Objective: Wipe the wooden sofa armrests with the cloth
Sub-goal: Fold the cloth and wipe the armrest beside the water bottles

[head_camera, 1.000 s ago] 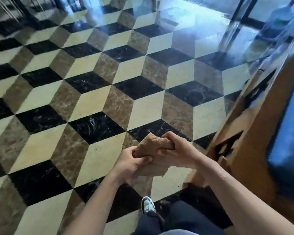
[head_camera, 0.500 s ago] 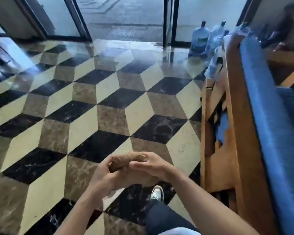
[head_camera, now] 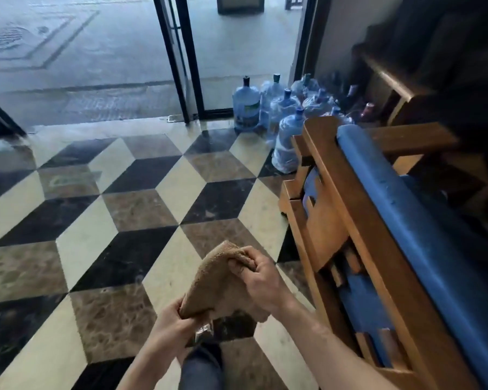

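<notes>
A brown terry cloth [head_camera: 219,282] is stretched between both hands in front of me, above the tiled floor. My left hand [head_camera: 172,322] pinches its lower corner. My right hand [head_camera: 261,277] grips its upper right edge. To the right stands the wooden sofa [head_camera: 358,220] with blue cushions [head_camera: 423,220], seen from behind its back rail. One wooden armrest [head_camera: 412,137] runs right from the far end of the back rail. Neither hand touches the sofa.
Several blue water jugs [head_camera: 282,114] stand on the floor by the sofa's far end, near a black-framed glass door [head_camera: 181,60]. The floor is glossy tile in a cube pattern [head_camera: 124,215]. My leg [head_camera: 200,367] shows at the bottom. Dark furniture [head_camera: 434,66] fills the upper right.
The view has swung up and right, bringing the sofa back, jugs and door into sight. The cloth, bunched between my hands before, is now spread out between them.
</notes>
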`<state>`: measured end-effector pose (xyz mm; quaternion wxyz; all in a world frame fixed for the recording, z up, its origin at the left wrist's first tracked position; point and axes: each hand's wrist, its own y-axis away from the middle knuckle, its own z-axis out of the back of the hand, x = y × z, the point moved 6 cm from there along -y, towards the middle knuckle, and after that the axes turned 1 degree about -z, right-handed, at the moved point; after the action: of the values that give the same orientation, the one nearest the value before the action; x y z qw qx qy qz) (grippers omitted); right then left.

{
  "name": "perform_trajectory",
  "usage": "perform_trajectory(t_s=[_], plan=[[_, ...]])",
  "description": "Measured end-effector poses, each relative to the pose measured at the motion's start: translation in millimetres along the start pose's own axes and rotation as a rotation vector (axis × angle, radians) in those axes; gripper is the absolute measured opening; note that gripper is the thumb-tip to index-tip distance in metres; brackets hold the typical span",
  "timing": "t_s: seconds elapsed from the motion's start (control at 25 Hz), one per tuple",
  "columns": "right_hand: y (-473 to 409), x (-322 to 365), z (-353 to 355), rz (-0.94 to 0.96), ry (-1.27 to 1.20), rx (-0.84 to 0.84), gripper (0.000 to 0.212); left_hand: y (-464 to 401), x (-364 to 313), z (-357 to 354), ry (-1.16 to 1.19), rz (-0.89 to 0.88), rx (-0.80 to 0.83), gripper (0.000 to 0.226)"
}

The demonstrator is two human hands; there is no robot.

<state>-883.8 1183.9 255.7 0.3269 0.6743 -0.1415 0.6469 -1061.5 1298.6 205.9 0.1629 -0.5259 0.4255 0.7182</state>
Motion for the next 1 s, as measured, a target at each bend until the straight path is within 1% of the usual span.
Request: perform_trajectory(t_s=[0.08, 0.16, 0.24, 0.36, 0.44, 0.52, 0.6, 0.68, 0.72, 0.76, 0.84, 0.88, 0.92, 0.96, 1.0], plan=[[-69, 15, 8, -0.033, -0.009, -0.111, 0.016, -83, -24, 17, 0.085, 0.006, 0.031, 0.040], [-137, 40, 16, -0.044, -0.048, -0.205, 0.015, -160, -66, 35, 0.182, -0.016, 0.078, 0.040], [-201, 62, 26, -0.056, -0.103, -0.247, 0.011, -229, -109, 50, 0.190, -0.046, 0.120, 0.042], [-277, 86, 45, -0.038, -0.171, -0.271, 0.015, -323, -162, 55, 0.190, -0.033, 0.128, 0.034], [-336, 92, 72, -0.034, -0.243, -0.346, 0.018, -396, -200, 42, 0.131, -0.034, 0.141, 0.028], [-397, 87, 110, -0.055, -0.278, -0.443, 0.020, -471, -242, 14, 0.020, -0.104, 0.157, 0.028], [-456, 76, 148, -0.104, -0.281, -0.498, 0.019, -536, -280, -20, -0.120, -0.179, 0.173, 0.036], [-511, 76, 184, -0.152, -0.303, -0.520, 0.019, -591, -315, -51, -0.216, -0.201, 0.183, 0.050], [-541, 80, 204, -0.174, -0.321, -0.512, 0.025, -622, -333, -65, -0.235, -0.197, 0.174, 0.054], [-569, 89, 223, -0.189, -0.324, -0.498, 0.039, -652, -355, -79, -0.257, -0.207, 0.170, 0.053], [-614, 107, 262, -0.241, -0.380, -0.495, 0.078, -704, -406, -114, -0.347, -0.259, 0.223, 0.045], [-634, 115, 282, -0.269, -0.409, -0.492, 0.093, -728, -431, -133, -0.402, -0.306, 0.257, 0.043], [-653, 123, 306, -0.282, -0.430, -0.488, 0.097, -750, -454, -155, -0.452, -0.368, 0.313, 0.041], [-669, 127, 328, -0.280, -0.447, -0.485, 0.090, -768, -474, -178, -0.503, -0.422, 0.380, 0.039], [-682, 128, 351, -0.273, -0.475, -0.490, 0.079, -786, -490, -202, -0.545, -0.454, 0.449, 0.039]])
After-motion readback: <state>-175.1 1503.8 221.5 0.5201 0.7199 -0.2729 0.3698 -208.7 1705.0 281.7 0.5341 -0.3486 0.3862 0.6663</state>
